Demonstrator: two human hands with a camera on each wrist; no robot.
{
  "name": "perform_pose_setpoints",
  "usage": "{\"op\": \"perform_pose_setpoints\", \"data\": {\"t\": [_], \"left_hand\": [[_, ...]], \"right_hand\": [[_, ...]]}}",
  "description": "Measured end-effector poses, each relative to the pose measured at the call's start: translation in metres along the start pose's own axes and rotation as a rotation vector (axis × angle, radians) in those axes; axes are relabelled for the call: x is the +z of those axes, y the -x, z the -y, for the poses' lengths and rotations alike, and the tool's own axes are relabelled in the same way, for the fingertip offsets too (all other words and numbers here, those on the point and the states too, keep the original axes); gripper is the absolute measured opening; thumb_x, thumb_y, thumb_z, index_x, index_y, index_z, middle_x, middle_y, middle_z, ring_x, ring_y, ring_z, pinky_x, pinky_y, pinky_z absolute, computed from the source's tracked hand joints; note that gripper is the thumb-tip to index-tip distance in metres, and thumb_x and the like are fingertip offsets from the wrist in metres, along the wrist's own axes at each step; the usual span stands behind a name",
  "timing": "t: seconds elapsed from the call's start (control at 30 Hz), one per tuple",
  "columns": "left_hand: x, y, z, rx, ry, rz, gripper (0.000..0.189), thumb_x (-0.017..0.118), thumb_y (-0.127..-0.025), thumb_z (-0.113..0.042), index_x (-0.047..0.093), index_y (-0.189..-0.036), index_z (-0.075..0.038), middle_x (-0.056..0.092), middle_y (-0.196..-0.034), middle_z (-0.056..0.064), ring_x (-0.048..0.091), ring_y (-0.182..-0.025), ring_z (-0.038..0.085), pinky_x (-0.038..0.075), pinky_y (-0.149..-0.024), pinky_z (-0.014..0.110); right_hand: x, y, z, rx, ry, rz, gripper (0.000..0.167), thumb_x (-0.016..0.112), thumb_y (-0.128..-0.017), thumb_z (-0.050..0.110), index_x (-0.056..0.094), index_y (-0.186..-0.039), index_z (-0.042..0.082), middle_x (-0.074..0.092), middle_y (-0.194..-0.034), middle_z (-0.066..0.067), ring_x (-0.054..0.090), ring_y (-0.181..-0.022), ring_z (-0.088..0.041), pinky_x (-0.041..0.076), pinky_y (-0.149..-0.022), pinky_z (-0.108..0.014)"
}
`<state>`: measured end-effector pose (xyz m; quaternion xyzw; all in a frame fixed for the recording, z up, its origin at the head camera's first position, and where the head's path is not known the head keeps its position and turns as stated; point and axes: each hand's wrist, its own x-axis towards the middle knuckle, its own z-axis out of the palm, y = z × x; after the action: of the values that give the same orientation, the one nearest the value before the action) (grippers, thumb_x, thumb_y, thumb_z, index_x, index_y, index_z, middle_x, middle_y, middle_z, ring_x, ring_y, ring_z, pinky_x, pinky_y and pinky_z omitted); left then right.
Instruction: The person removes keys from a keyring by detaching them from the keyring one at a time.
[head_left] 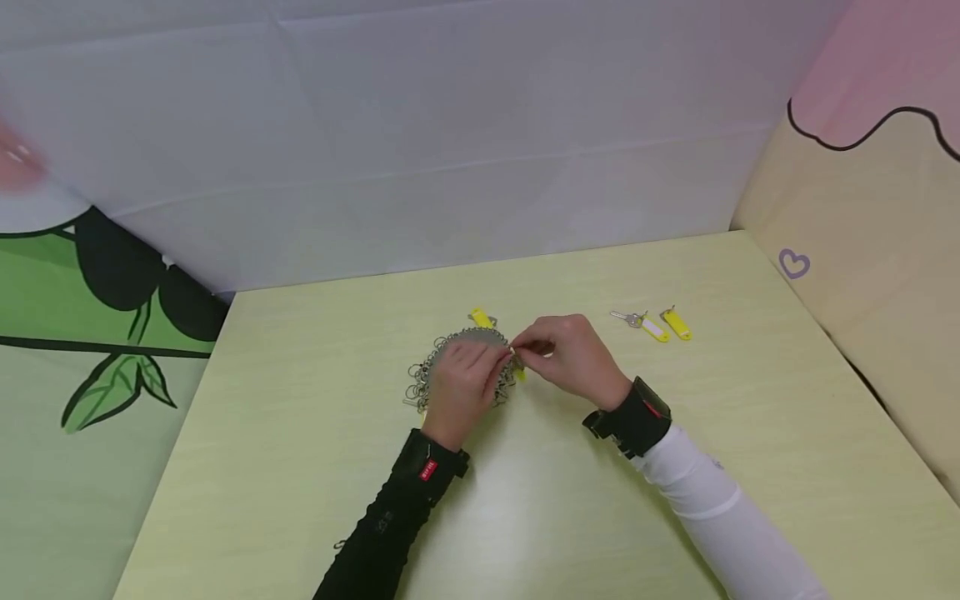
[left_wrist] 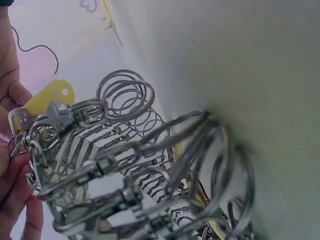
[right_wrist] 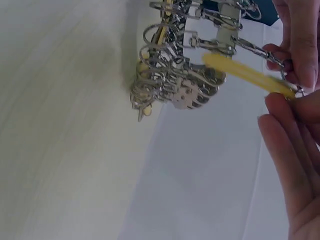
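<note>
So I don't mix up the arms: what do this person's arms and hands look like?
The left hand is bare, with a black sleeve and a black wristband bearing a lettered red label. The right hand is bare, with a white sleeve and a second black wristband with a red strip.

Soft glare on the tabletop, dimmer wrist views

We note that the left hand partly covers the grey disc; the yellow tag appears blurred.

No text readable; red tag on left wristband: white lettering too small.
</note>
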<state>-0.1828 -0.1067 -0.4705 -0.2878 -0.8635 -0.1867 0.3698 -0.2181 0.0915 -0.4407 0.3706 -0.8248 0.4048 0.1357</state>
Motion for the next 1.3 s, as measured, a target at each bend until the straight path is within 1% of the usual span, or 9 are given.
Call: {"op": "perform_pose_setpoints", "data": {"t": [0.17,0.33,0.47,0.63,0.73,0.8,0.87,1.03,1.3], "left_hand": [[-0.001,-0.001,0.000,-0.026,0.043,0.005,0.006,0.073,-0.096,-0.010,0.075,-0.100,-0.006,0.078,-0.092,0.007,0.074,-0.088,0.022,0.057,-0.092,0.039],[0.003,-0.001,0.003,-0.080,0.127,-0.003,0.006,0.073,-0.097,-0.011,0.074,-0.100,-0.006,0.078,-0.096,0.007,0.074,-0.094,0.025,0.057,-0.094,0.044],[0.005,0.000,0.004,-0.156,0.204,0.042,0.008,0.069,-0.101,-0.017,0.072,-0.102,-0.009,0.077,-0.100,0.005,0.073,-0.097,0.023,0.056,-0.091,0.043],[0.005,0.005,0.002,-0.214,0.310,0.122,0.009,0.069,-0.101,-0.015,0.069,-0.107,-0.008,0.076,-0.099,0.005,0.073,-0.094,0.020,0.058,-0.085,0.039],[0.006,0.007,0.002,-0.253,0.380,0.131,0.009,0.067,-0.102,-0.012,0.067,-0.109,-0.006,0.075,-0.102,0.007,0.074,-0.096,0.021,0.060,-0.085,0.036],[0.007,0.007,0.002,-0.268,0.415,0.115,0.009,0.066,-0.102,-0.011,0.067,-0.110,-0.006,0.074,-0.102,0.008,0.073,-0.097,0.021,0.060,-0.086,0.036],[0.007,0.007,0.003,-0.271,0.437,0.091,0.008,0.065,-0.103,-0.009,0.066,-0.109,-0.005,0.073,-0.102,0.009,0.072,-0.097,0.021,0.060,-0.086,0.037],[0.006,0.005,0.003,-0.245,0.463,0.029,0.005,0.065,-0.102,-0.005,0.065,-0.107,-0.004,0.070,-0.099,0.010,0.069,-0.093,0.021,0.058,-0.077,0.043],[0.005,0.004,0.002,-0.206,0.397,0.018,0.007,0.064,-0.103,-0.009,0.066,-0.105,-0.003,0.070,-0.097,0.010,0.066,-0.083,0.020,0.055,-0.070,0.040]], "right_hand": [[0.010,0.000,-0.004,0.023,-0.057,-0.088,0.010,0.075,-0.088,-0.002,0.081,-0.092,0.006,0.078,-0.084,-0.005,0.073,-0.070,-0.010,0.060,-0.065,-0.023],[0.016,0.002,-0.003,0.082,-0.096,-0.129,0.011,0.075,-0.088,-0.002,0.080,-0.091,0.006,0.079,-0.083,-0.005,0.074,-0.070,-0.010,0.060,-0.065,-0.024],[0.017,0.002,-0.002,0.086,-0.076,-0.158,0.011,0.074,-0.087,-0.004,0.080,-0.091,0.004,0.079,-0.082,-0.006,0.074,-0.068,-0.012,0.060,-0.064,-0.025],[0.018,0.003,-0.003,0.097,-0.054,-0.185,0.008,0.074,-0.087,-0.003,0.079,-0.089,0.003,0.078,-0.079,-0.006,0.073,-0.066,-0.013,0.060,-0.064,-0.027],[0.020,0.004,-0.004,0.097,-0.066,-0.198,0.009,0.074,-0.088,-0.003,0.078,-0.091,0.005,0.077,-0.080,-0.006,0.073,-0.066,-0.013,0.060,-0.065,-0.026],[0.021,0.005,-0.005,0.094,-0.084,-0.218,0.010,0.074,-0.088,-0.004,0.077,-0.091,0.005,0.077,-0.079,-0.006,0.073,-0.067,-0.013,0.060,-0.065,-0.026],[0.023,0.005,-0.006,0.093,-0.114,-0.243,0.011,0.074,-0.087,-0.005,0.076,-0.090,0.006,0.077,-0.079,-0.005,0.073,-0.067,-0.013,0.060,-0.065,-0.025],[0.025,0.005,-0.004,0.069,-0.164,-0.294,0.013,0.075,-0.086,-0.007,0.077,-0.088,0.006,0.077,-0.078,-0.005,0.074,-0.066,-0.014,0.060,-0.064,-0.024],[0.025,0.005,-0.003,0.042,-0.154,-0.308,0.013,0.075,-0.084,-0.008,0.077,-0.088,0.003,0.078,-0.078,-0.005,0.074,-0.066,-0.014,0.061,-0.064,-0.025]]}}
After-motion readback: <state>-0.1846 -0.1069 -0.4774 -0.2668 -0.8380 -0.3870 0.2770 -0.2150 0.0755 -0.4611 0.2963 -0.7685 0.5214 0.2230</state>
